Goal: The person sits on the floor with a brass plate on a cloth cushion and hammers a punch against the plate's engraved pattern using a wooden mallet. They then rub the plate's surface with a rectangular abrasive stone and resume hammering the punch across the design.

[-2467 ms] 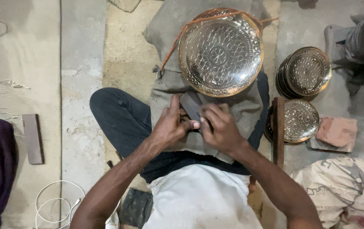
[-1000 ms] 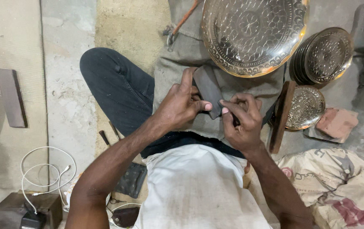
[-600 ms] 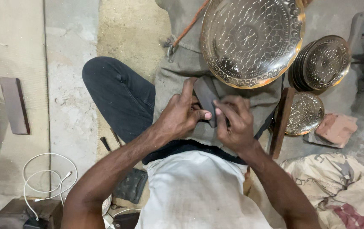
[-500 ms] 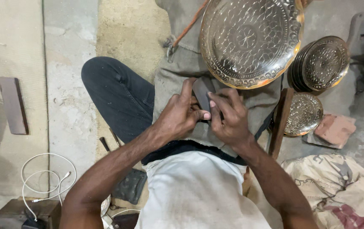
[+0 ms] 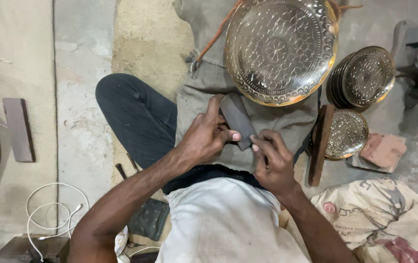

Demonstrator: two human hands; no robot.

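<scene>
**Fingers on a dark stone block at frame centre**

Fingers [image 5: 217, 108] of the left hand [image 5: 203, 139] wrapped narrow around the dark stone block [image 5: 238, 119], thumb tip pressed on its lower edge. Right hand [image 5: 273, 163] pinched shut at the block's lower right end, possibly on some small tool, too hidden to tell. Block lying just above both hands at centre frame, on grey sackcloth [image 5: 277, 122] spread over the lap. Long axis running from upper left down to lower right, slightly tilted. Left hand nearer the block's middle and upper part; right hand touching only the near corner.

Directly above, at upper centre, a large embossed brass plate [image 5: 281, 48], rim just beside the block's far end, closest obstacle on that side. Right of it a stack of smaller brass plates [image 5: 364, 75], one more small plate [image 5: 346, 132] lower down, half behind an upright wooden slat [image 5: 320, 143]. A reddish brick piece [image 5: 383, 151] at right edge, a printed sack [image 5: 384, 219] in the lower right. Far left: a flat wooden piece [image 5: 19, 129] on the floor, white cable [image 5: 53, 214] coiled at lower left. Dark trouser leg [image 5: 136, 114] stretching left of centre.
</scene>
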